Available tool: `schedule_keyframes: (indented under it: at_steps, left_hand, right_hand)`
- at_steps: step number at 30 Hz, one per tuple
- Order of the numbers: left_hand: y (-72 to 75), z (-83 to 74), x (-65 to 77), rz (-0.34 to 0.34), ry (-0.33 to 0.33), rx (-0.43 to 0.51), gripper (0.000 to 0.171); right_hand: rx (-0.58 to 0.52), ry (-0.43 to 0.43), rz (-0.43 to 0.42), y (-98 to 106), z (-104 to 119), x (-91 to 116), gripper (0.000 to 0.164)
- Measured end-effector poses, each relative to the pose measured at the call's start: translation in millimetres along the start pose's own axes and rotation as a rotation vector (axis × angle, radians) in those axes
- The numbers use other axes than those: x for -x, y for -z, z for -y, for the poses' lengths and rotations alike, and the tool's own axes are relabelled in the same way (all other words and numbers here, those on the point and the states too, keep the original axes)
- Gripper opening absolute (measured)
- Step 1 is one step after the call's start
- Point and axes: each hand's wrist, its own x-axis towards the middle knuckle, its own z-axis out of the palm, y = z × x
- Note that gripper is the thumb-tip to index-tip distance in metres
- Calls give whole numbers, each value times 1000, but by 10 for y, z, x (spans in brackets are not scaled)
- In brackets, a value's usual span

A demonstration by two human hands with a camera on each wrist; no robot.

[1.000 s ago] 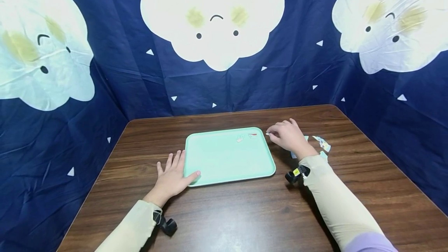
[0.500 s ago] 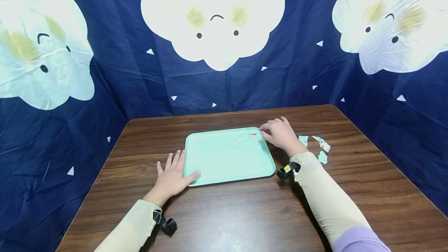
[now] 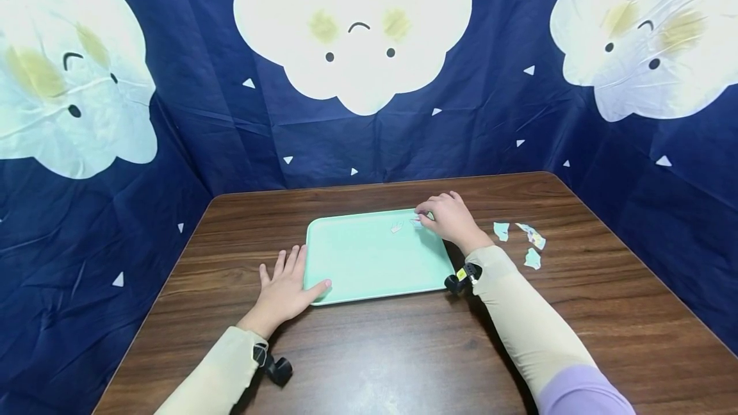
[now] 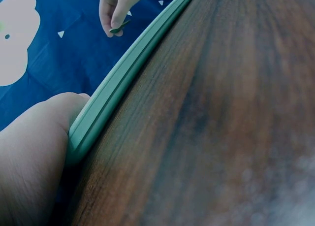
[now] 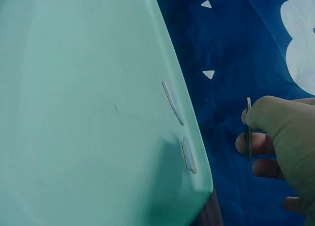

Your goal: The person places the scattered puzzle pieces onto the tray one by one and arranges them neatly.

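Observation:
A mint-green tray (image 3: 375, 258) lies on the table. My left hand (image 3: 285, 290) rests at its near left corner, fingers spread straight, thumb over the rim. My right hand (image 3: 450, 219) is over the tray's far right corner. Between thumb and fingers it pinches a thin, flat card piece (image 5: 248, 137), seen edge-on in the right wrist view and raised above the tray. Below, two irregular card pieces lie near the tray's far edge: a pale one (image 3: 396, 227) and another (image 5: 188, 156) partly covered by the right hand in the head view.
On the wooden table (image 3: 369, 351), right of the tray, lie three more irregular pieces: a light blue one (image 3: 501, 230), a multicoloured one (image 3: 533, 235) and a pale green one (image 3: 533, 259). A dark blue curtain (image 3: 403, 146) with white clouds surrounds the table's back and sides.
My right hand has moved left from the table beside the tray to above its far right corner, carrying the card piece. My left hand has stayed in place.

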Motion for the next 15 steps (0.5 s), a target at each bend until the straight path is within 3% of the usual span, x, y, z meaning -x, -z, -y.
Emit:
schedule_keyframes:
  at_steps: [15]
  left_hand:
    - [-2, 0, -14, 8, 6, -3, 114]
  right_hand:
    - [-11, 45, -10, -113, 111, -162, 30]
